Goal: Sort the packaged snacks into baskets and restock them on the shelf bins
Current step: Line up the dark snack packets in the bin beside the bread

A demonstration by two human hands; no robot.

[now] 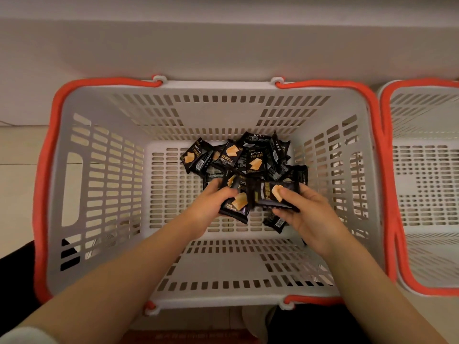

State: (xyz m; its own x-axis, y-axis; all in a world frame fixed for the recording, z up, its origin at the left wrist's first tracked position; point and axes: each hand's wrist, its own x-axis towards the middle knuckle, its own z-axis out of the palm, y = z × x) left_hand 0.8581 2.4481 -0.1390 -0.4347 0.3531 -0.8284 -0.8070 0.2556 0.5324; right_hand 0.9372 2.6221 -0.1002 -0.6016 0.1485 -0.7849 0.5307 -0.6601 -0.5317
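A heap of black snack packets [246,157], each printed with a yellow cake slice, lay on the slotted floor of a grey basket [99,170], toward its far right part. In front of the heap, the left hand [211,202] gripped one packet [237,202], thumb curled over its face and fingers under it. The right hand [305,212] pinched a second packet [275,192] lying sideways, thumb on top, with its edge touching the first. One more packet [277,223] lay just below the right fingers. Orange handles [44,170] rested folded down along the basket's rim. A second grey basket [427,170] with orange handles stood touching it on the right.
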